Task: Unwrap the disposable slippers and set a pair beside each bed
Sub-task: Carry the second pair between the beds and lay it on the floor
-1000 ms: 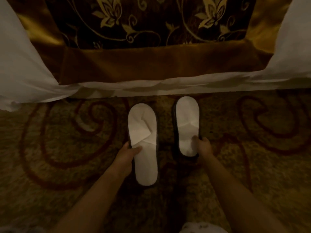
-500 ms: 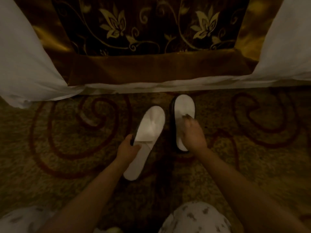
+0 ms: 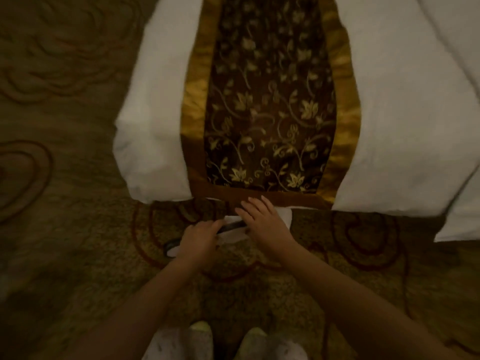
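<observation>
Carpet [image 3: 65,255]: patterned with dark swirls, it fills the left side and the foreground; no wrapper shows anywhere on it.
Left hand [image 3: 198,242]: it lies over the left slipper, fingers curled round the slipper's dark edge and holding it.
Left slipper [image 3: 172,249]: white with a thin dark sole rim, flat and soft-looking; it lies slantwise on the carpet, its near end poking out from under the left hand and its far end angling toward the other slipper.
Right slipper [image 3: 284,215]: also white; only its far end shows past the right hand, just beside the foot of the bed.
Right hand [image 3: 259,224]: palm down on the right slipper, fingers spread wide and flat, pressing rather than gripping; fingertips reach the hem of the bed runner.
Bed [image 3: 402,113]: white linen with a brown and gold floral runner [image 3: 270,120] draped over its end.
Done: both slippers are out of their wrapping and down on the carpet at this bed.
In hand: the pair looks crossed or overlapping between the hands, though the dim, blurred view makes that hard to settle; I judge they are being straightened side by side.
Left: squaring this pair, then any other bed, none of which is in view.
</observation>
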`<state>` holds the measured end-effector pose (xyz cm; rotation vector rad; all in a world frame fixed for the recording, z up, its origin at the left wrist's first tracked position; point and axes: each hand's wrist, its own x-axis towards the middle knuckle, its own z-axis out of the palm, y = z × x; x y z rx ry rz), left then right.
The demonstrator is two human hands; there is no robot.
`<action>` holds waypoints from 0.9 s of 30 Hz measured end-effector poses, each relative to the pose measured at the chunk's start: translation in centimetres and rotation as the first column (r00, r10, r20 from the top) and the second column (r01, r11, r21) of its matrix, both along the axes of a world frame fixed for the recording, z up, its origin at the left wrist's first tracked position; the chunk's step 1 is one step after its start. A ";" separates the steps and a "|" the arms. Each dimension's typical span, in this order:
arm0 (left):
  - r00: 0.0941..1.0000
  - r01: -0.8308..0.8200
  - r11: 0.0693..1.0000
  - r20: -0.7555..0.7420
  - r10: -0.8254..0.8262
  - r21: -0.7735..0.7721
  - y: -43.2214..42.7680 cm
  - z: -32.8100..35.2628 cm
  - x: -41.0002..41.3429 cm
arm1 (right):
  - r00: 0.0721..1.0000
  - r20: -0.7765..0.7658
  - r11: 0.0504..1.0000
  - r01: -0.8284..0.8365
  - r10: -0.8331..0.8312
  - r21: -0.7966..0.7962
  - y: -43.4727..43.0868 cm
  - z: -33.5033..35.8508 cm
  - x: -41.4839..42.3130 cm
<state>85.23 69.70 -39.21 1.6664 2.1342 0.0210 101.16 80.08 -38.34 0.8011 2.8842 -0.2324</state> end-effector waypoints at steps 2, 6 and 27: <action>1.000 -0.024 1.000 0.003 0.024 0.009 -0.7 5.0 -1.5 | 1.000 0.019 0.995 -0.015 0.017 -0.094 -0.3 4.7 -1.8; 0.996 -0.079 0.997 0.031 0.079 0.014 -2.8 14.6 -5.8 | 0.999 0.044 0.983 -0.023 0.032 -0.183 -0.9 14.2 -6.4; 0.926 -0.355 0.928 -0.095 0.365 0.114 -2.1 34.6 -36.8 | 0.964 -0.150 0.961 -0.240 0.220 -0.136 2.9 33.1 -39.9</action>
